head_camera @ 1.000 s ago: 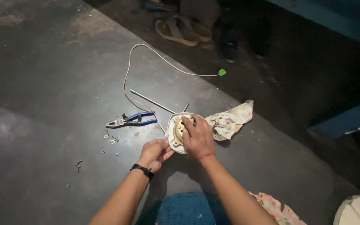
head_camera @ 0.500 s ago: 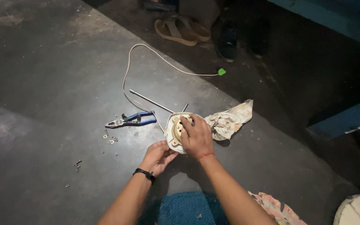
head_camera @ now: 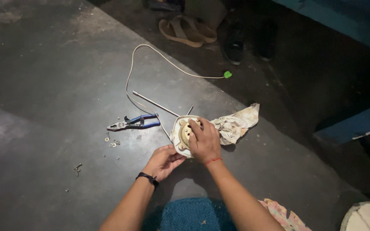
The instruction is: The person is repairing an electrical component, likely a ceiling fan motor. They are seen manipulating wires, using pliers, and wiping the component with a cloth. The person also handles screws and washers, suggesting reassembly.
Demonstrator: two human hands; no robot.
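Observation:
A round cream-coloured disc part (head_camera: 181, 134) with a brass-toned centre stands tilted on the dark floor in front of me. My right hand (head_camera: 204, 140) lies over its face, fingers pressed on the centre. My left hand (head_camera: 162, 161) cups its lower left edge from below. A thin pale cable (head_camera: 150, 51) runs from the part in a loop to a small green plug (head_camera: 227, 74). A slim metal rod (head_camera: 155, 104) lies just beyond the part.
Blue-handled pliers (head_camera: 132, 123) lie left of the part, with several small washers and screws (head_camera: 111, 141) scattered nearby. A stained rag (head_camera: 237, 123) sits to its right. Sandals (head_camera: 186, 30) and dark shoes (head_camera: 236, 40) lie farther off. A white round object (head_camera: 369, 216) is at bottom right.
Both hands stay on the round part; the left hand has shifted slightly under its edge. Nothing else moved.

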